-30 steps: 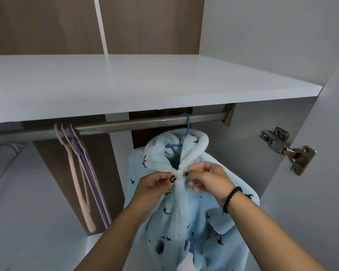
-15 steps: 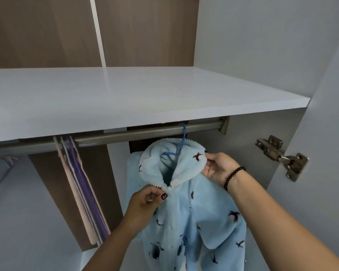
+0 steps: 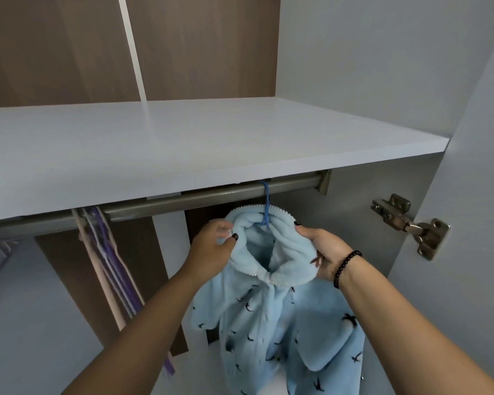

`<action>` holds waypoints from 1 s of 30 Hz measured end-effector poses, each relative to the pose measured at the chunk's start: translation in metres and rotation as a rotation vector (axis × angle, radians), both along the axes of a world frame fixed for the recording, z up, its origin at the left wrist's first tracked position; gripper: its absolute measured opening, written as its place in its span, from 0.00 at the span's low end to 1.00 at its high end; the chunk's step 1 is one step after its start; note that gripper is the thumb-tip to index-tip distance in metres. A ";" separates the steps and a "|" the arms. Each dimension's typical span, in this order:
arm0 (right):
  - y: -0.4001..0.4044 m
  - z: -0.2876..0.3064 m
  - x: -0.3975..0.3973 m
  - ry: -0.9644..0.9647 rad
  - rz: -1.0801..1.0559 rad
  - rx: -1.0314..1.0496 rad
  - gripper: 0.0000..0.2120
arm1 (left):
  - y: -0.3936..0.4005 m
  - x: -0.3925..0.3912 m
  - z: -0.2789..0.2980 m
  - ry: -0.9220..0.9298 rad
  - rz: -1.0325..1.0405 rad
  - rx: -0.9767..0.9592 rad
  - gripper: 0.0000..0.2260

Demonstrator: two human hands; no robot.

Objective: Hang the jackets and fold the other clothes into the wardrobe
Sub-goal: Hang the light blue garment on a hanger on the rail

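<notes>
Inside the wardrobe (image 3: 354, 67), the light-blue jacket (image 3: 271, 317) hangs lengthwise downward from a blue hanger (image 3: 265, 205) on the rail (image 3: 211, 196) under the shelf (image 3: 183, 143). The left hand (image 3: 211, 248) and right hand (image 3: 324, 252) each grip its collar. Pink and purple hangers (image 3: 109, 266) hang left of the jacket.

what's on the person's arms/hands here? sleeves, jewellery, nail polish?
Both forearms are bare, with no sleeves in view. The right hand has a bracelet of small round black beads at the wrist. Nails on both hands carry dark polish, seen on the left hand at the thumb and on a right fingertip. No rings, watch or gloves visible.
</notes>
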State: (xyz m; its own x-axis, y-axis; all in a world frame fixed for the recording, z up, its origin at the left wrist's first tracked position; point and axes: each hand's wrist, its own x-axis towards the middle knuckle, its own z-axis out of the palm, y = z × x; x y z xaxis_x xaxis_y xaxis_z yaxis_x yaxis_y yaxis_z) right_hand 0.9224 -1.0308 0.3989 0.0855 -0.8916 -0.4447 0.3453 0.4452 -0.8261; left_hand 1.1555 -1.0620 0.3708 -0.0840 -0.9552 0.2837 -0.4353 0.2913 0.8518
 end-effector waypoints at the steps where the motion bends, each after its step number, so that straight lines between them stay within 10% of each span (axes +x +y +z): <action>1: 0.001 0.001 0.000 0.026 -0.019 -0.012 0.19 | -0.007 -0.005 0.004 -0.019 -0.014 -0.007 0.12; 9: 0.028 0.003 -0.011 0.168 -0.132 -0.053 0.20 | -0.053 -0.035 0.013 -0.077 -0.062 0.195 0.12; 17: 0.018 0.011 -0.015 0.837 -0.446 -0.312 0.19 | -0.069 -0.054 0.022 0.059 -0.020 0.206 0.16; 24: -0.010 0.019 -0.005 0.182 -0.409 0.015 0.15 | -0.089 -0.040 0.011 0.164 0.006 0.314 0.16; 30: -0.015 0.005 -0.016 0.528 -0.094 0.121 0.11 | -0.105 -0.016 0.011 0.171 -0.105 0.563 0.17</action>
